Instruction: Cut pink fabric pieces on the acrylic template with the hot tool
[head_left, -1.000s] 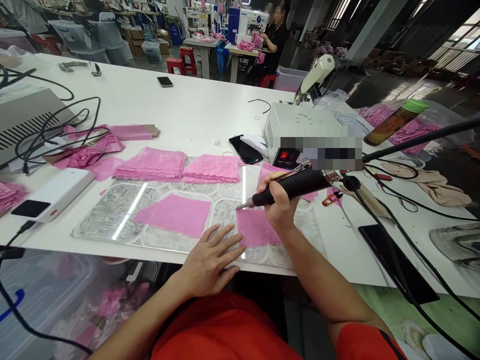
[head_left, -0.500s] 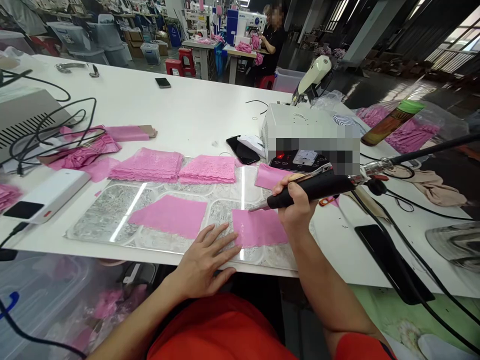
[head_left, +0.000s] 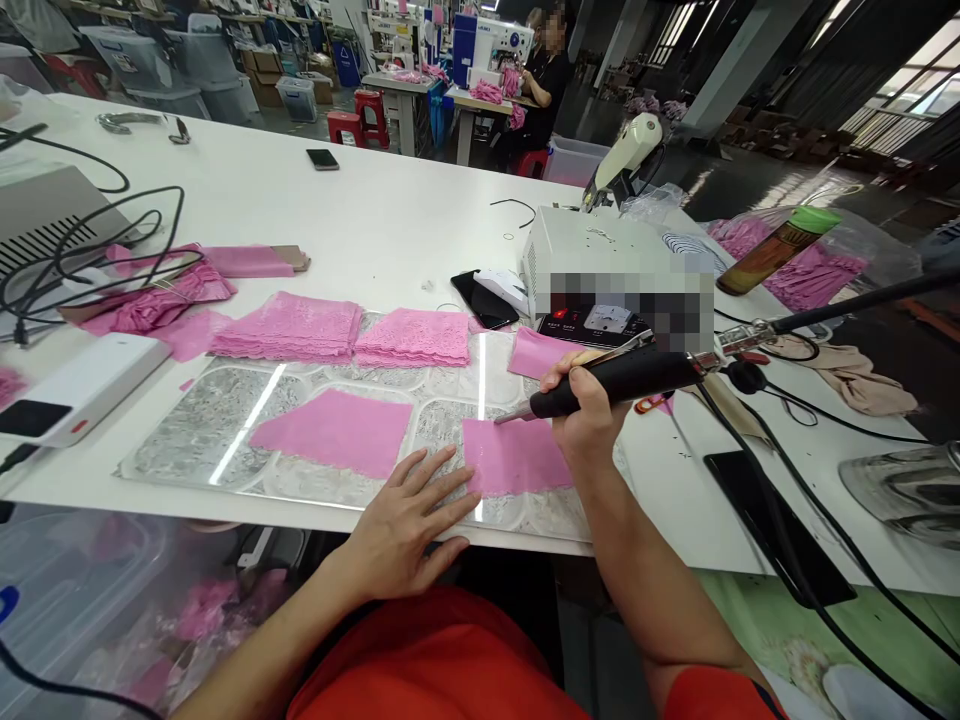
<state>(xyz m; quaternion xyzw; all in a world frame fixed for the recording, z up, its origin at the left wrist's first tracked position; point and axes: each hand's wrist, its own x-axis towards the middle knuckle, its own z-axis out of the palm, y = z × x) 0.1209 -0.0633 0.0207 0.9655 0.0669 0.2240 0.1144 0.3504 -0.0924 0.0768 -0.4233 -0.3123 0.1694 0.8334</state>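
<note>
My right hand (head_left: 585,415) is closed round a black pen-shaped heat tool (head_left: 615,380); its metal tip touches the top edge of a small pink fabric piece (head_left: 510,458). This piece lies on a clear glass plate (head_left: 210,420) over a patterned sheet. My left hand (head_left: 409,525) lies flat and open on the plate's near edge, fingertips at the left side of the piece. A larger pink piece (head_left: 330,432) lies on the plate to the left.
Two stacks of pink lace (head_left: 289,327) sit behind the plate. A white control box (head_left: 600,265) stands at the right, with a phone (head_left: 776,535), cables and a bottle (head_left: 780,250). A white power bank (head_left: 71,390) lies left. A person sews in the background.
The tool's tip has moved right along the small piece's top edge, from its left corner towards the middle. My left hand has stayed flat in place.
</note>
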